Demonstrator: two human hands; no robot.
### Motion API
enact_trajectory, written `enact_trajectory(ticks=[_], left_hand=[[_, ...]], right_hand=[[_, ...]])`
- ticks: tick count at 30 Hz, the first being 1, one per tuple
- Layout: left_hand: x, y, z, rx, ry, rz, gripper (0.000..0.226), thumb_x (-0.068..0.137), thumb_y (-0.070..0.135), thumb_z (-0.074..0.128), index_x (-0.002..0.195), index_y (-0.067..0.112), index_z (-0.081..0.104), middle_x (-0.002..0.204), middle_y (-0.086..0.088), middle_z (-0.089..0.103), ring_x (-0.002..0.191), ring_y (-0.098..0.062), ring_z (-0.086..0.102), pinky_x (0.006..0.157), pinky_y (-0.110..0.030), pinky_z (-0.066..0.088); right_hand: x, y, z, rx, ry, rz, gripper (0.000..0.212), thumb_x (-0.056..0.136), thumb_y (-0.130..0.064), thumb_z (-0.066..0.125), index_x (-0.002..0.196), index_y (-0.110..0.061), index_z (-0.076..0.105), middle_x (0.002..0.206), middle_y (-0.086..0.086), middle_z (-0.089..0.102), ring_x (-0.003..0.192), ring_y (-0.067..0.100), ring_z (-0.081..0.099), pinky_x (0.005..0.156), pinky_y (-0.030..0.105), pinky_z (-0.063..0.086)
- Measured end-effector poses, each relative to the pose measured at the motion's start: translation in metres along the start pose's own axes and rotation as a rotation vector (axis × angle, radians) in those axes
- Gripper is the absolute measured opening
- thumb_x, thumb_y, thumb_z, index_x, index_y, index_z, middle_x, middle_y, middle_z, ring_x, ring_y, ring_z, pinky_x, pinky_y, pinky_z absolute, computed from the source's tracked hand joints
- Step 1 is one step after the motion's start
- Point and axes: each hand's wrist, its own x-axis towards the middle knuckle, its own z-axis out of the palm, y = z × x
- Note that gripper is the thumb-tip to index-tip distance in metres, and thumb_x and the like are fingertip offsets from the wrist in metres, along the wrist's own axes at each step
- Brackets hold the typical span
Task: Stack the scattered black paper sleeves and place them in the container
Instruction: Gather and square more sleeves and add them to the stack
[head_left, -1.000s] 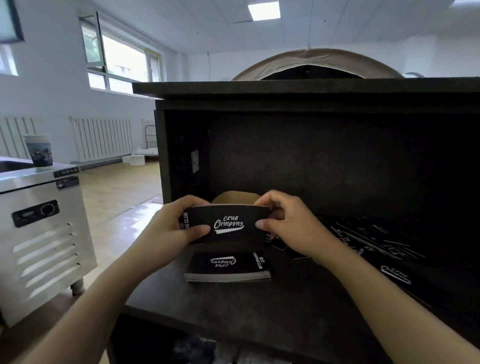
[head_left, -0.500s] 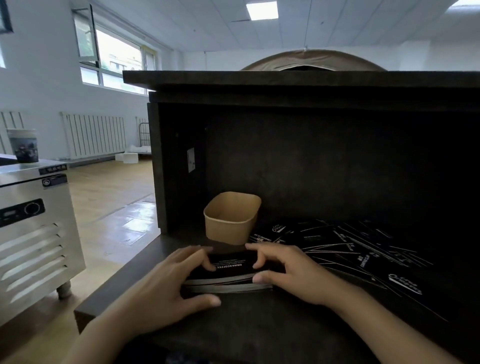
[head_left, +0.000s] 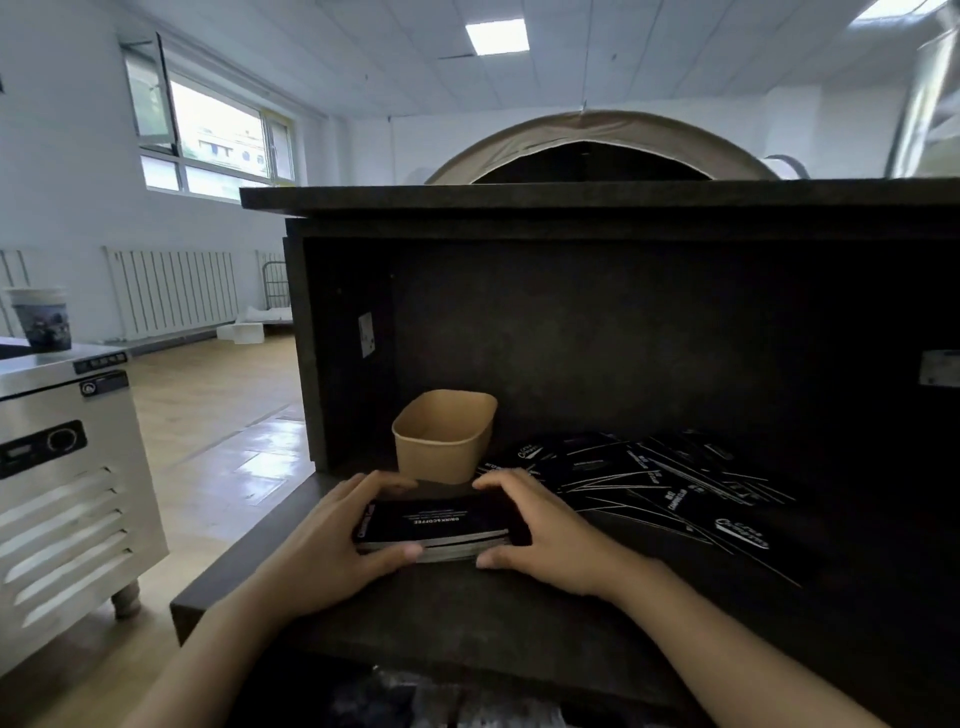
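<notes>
**Setting: coffee service counter in a large open room**

Dark counter shelf (head_left: 467, 613) stocked with black paper sleeves (head_left: 649, 483) printed "DRINK & COFFEE", beside a kraft paper container (head_left: 441, 447). At left, a stainless refrigeration unit (head_left: 67, 499) with vent louvres and control dial, topped by a printed paper cup (head_left: 44, 319). Further off: wood flooring, wall radiators (head_left: 176, 291), tilt windows (head_left: 208, 135), panel ceiling lights (head_left: 496, 36). Behind the counter, a tan camping tent (head_left: 597, 148).

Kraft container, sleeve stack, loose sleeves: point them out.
kraft container (head_left: 441, 457), head view, front wall.
sleeve stack (head_left: 436, 519), head view, top face.
loose sleeves (head_left: 649, 483), head view, middle of spread.
</notes>
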Motion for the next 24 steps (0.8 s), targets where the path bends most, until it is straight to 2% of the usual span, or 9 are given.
enact_trajectory(ticks=[2,5,8,10,13,15,20,22,24], left_hand=[[0.0,0.016,0.0,0.055,0.132,0.033,0.06,0.07,0.082,0.045,0.119,0.046,0.044,0.115,0.027,0.046,0.109,0.006,0.046,0.092,-0.021,0.044],[0.013,0.061,0.009,0.103,0.246,0.177,0.032,0.081,0.054,0.056,0.109,0.039,0.053,0.11,0.023,0.049,0.105,0.003,0.047,0.09,-0.019,0.041],[0.034,0.112,0.044,-0.009,0.096,0.235,0.017,0.086,0.037,0.06,0.103,0.039,0.058,0.107,0.022,0.052,0.106,0.004,0.048,0.096,-0.021,0.042],[0.045,0.138,0.08,-0.084,0.012,0.238,0.018,0.088,0.033,0.061,0.104,0.039,0.059,0.109,0.023,0.049,0.107,0.006,0.047,0.1,-0.02,0.041],[0.052,0.161,0.126,-0.147,-0.076,0.193,0.027,0.089,0.032,0.059,0.115,0.036,0.054,0.117,0.019,0.046,0.111,0.002,0.047,0.104,-0.025,0.039],[0.054,0.162,0.137,-0.072,-0.102,0.17,0.038,0.089,0.037,0.057,0.125,0.038,0.045,0.127,0.017,0.043,0.118,-0.003,0.045,0.106,-0.027,0.037],[0.054,0.151,0.131,-0.27,-0.018,0.083,0.064,0.082,0.037,0.069,0.136,0.042,0.034,0.133,0.022,0.039,0.121,0.008,0.041,0.105,-0.013,0.032],[0.052,0.151,0.129,-0.352,-0.019,0.07,0.062,0.08,0.03,0.073,0.132,0.043,0.04,0.128,0.023,0.049,0.116,0.012,0.047,0.102,-0.013,0.04],[0.05,0.156,0.125,-0.405,-0.05,0.073,0.048,0.082,0.019,0.072,0.12,0.041,0.052,0.114,0.021,0.063,0.107,0.01,0.057,0.096,-0.019,0.048]], right_hand=[[-0.02,0.002,-0.016,-0.02,0.059,0.039,0.066,0.083,-0.043,0.067,0.138,-0.034,0.032,0.143,-0.018,0.03,0.129,-0.001,0.033,0.111,0.026,0.031],[-0.059,0.023,-0.049,-0.254,0.152,0.22,0.066,0.088,-0.044,0.06,0.142,-0.034,0.023,0.151,-0.013,0.02,0.139,0.013,0.025,0.115,0.034,0.023],[-0.098,0.058,-0.074,-0.555,0.236,0.562,0.072,0.089,-0.051,0.053,0.146,-0.023,0.02,0.155,0.002,0.019,0.145,0.029,0.015,0.117,0.044,0.02],[-0.122,0.076,-0.079,-0.518,0.258,0.698,0.067,0.091,-0.054,0.048,0.144,-0.019,0.028,0.151,0.006,0.029,0.143,0.028,0.024,0.114,0.042,0.024],[-0.147,0.091,-0.078,-0.394,0.326,0.595,0.041,0.094,-0.04,0.051,0.131,-0.023,0.047,0.137,0.001,0.049,0.124,0.017,0.049,0.104,0.03,0.037],[-0.154,0.089,-0.08,-0.312,0.361,0.501,0.033,0.092,-0.03,0.059,0.123,-0.027,0.052,0.129,-0.006,0.054,0.117,0.01,0.052,0.098,0.021,0.038],[-0.164,0.082,-0.087,-0.009,0.455,0.329,0.056,0.07,-0.006,0.078,0.106,-0.04,0.053,0.116,-0.023,0.057,0.112,-0.012,0.049,0.094,0.005,0.036],[-0.165,0.079,-0.087,0.021,0.468,0.282,0.062,0.066,0.0,0.078,0.108,-0.04,0.054,0.113,-0.022,0.057,0.109,-0.015,0.048,0.086,0.0,0.036],[-0.164,0.074,-0.087,0.069,0.448,0.256,0.061,0.07,-0.001,0.077,0.109,-0.04,0.054,0.11,-0.02,0.058,0.107,-0.013,0.049,0.083,0.005,0.039]])
